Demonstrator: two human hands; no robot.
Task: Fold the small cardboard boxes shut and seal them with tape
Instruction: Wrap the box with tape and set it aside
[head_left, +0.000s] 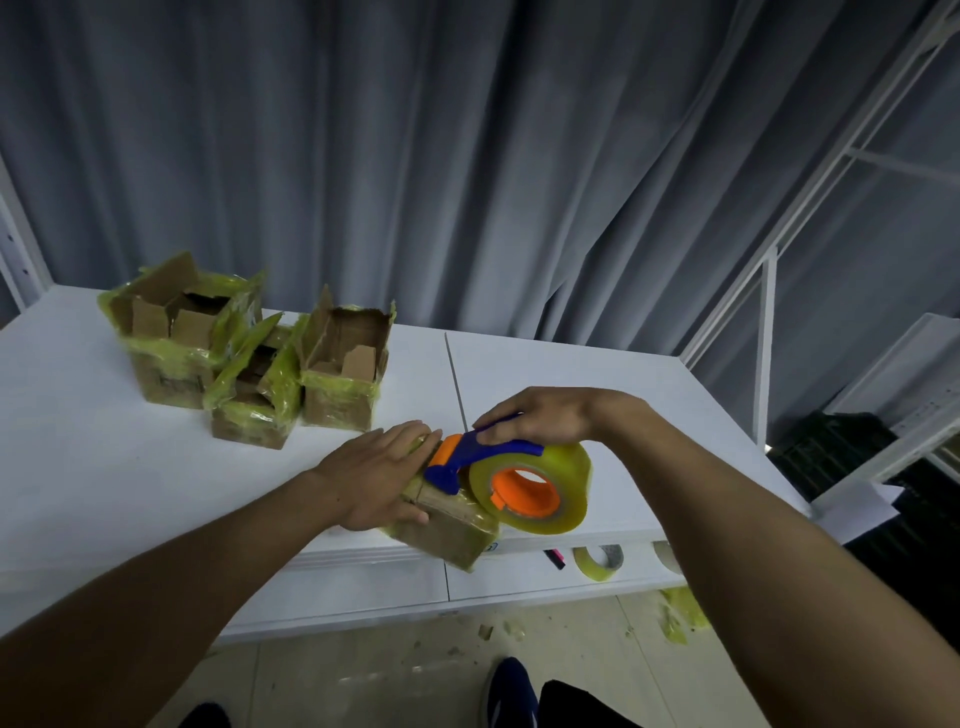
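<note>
A small closed cardboard box sits at the white table's front edge, partly overhanging it. My left hand lies flat on the box's top, fingers straight, pressing it down. My right hand grips the blue handle of a tape dispenser, blue and orange with a yellowish clear tape roll. The dispenser's front end rests on the box's top, next to my left fingertips.
Three open boxes with old yellow tape stand at the back left: one, one, one. A spare tape roll and a marker lie on the lower shelf. White racking stands right. Tape scraps litter the floor.
</note>
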